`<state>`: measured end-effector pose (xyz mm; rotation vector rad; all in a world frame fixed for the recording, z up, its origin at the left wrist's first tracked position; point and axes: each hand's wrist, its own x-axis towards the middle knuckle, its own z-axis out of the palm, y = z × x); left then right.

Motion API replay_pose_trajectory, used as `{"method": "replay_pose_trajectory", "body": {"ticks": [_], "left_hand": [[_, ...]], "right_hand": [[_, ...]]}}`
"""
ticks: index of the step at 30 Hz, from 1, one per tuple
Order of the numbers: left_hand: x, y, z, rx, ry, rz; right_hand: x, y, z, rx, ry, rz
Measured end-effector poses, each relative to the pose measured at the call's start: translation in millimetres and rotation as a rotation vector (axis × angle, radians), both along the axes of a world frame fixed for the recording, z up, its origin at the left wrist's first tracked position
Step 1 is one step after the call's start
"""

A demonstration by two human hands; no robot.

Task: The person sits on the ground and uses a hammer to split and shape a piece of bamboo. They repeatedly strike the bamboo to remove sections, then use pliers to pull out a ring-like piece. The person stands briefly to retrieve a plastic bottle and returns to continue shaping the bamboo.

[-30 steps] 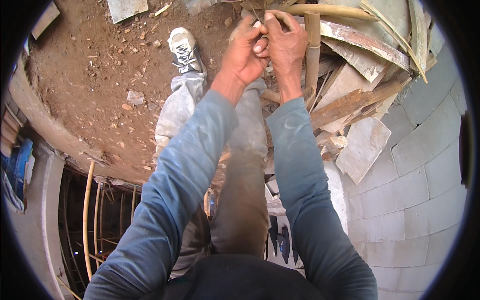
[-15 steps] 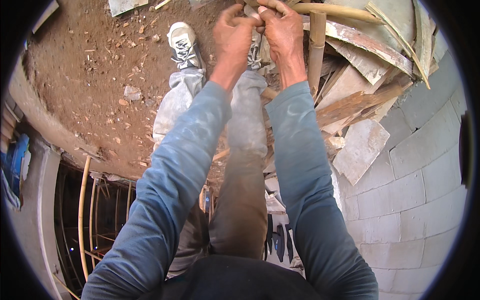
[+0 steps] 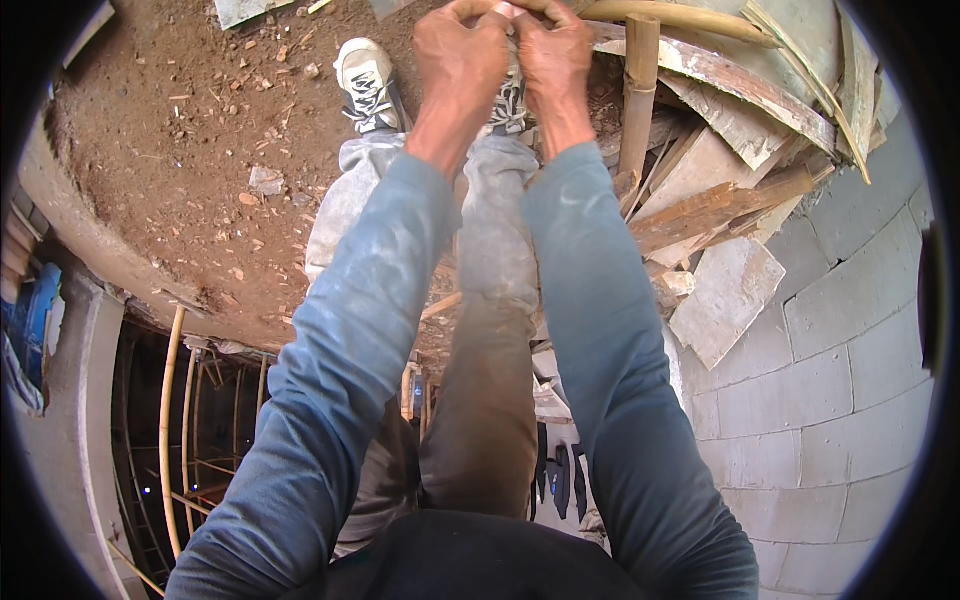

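Observation:
My left hand (image 3: pixel 461 62) and my right hand (image 3: pixel 552 66) meet at the top edge of the view, in front of my right shoe (image 3: pixel 508 108). Both have curled fingers, and the thumbs press together at the tips. Whatever they pinch between them, if anything, is hidden by the fingers and too small to make out. Just right of my right hand stands an upright bamboo post (image 3: pixel 638 95), apart from it. A bamboo pole (image 3: pixel 690 22) lies across behind the post.
Broken boards (image 3: pixel 715 215) and a pale flat slab (image 3: pixel 727 300) are piled on the right, against a grey block wall (image 3: pixel 800 400). Brown soil (image 3: pixel 200 170) with chips and stones spreads left. Below it, bamboo poles (image 3: pixel 168 430) stand in a dark opening.
Both hands have drawn closer together and shifted slightly left. The fingers, a little apart before, are now curled in with the thumbs touching.

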<state>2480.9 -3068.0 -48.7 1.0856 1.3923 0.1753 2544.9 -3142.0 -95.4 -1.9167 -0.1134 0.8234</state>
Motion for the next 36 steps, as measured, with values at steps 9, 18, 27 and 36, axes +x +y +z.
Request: {"method": "replay_pose_trajectory", "body": {"ticks": [9,18,27,36], "left_hand": [[-0.2,-11.3,11.2,-0.102,-0.124,0.049],[-1.1,-6.8,-10.8,-0.554,-0.599,0.414],[-11.8,-0.6,0.8,-0.677,-0.429,0.395],[-41.0,-0.1,44.5,-0.174,0.138,-0.497]], "right_hand": [[-0.8,-17.3,5.6,0.447,0.791,-0.375],[10.0,-3.8,57.2,-0.002,-0.01,0.113],[-7.3,-6.0,34.7,-0.185,-0.071,0.292],[-3.1,-7.6,56.2,-0.223,0.283,0.432]]}}
